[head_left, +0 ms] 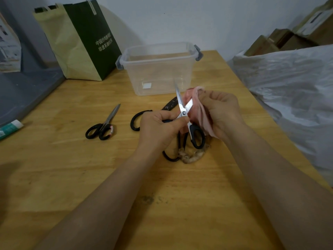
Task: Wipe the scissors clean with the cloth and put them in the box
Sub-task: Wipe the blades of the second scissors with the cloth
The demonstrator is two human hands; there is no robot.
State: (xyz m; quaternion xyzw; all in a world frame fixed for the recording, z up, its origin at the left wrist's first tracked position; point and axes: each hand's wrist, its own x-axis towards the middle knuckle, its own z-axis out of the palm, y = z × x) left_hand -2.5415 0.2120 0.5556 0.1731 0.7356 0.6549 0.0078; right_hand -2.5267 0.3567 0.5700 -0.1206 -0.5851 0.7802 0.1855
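Observation:
My left hand (160, 127) grips black-handled scissors (182, 107) by one handle, blades spread apart and pointing up. My right hand (221, 110) holds a pink cloth (200, 112) wrapped against the right blade. A clear plastic box (158, 69) with grey clips stands just behind, with nothing visible inside. A second pair of scissors (104, 126) lies closed on the table to the left. A large dark pair (144, 116) lies behind my left hand, partly hidden. Another black pair (173, 156) rests under my hands, with frayed cloth wrapped on its handle.
A green and cream paper bag (79, 42) stands at the back left of the wooden table (72, 177). A tube (10, 128) lies at the left edge. A grey board (23, 91) borders the left. White plastic sheeting (292, 87) and cardboard boxes (288, 38) are on the right.

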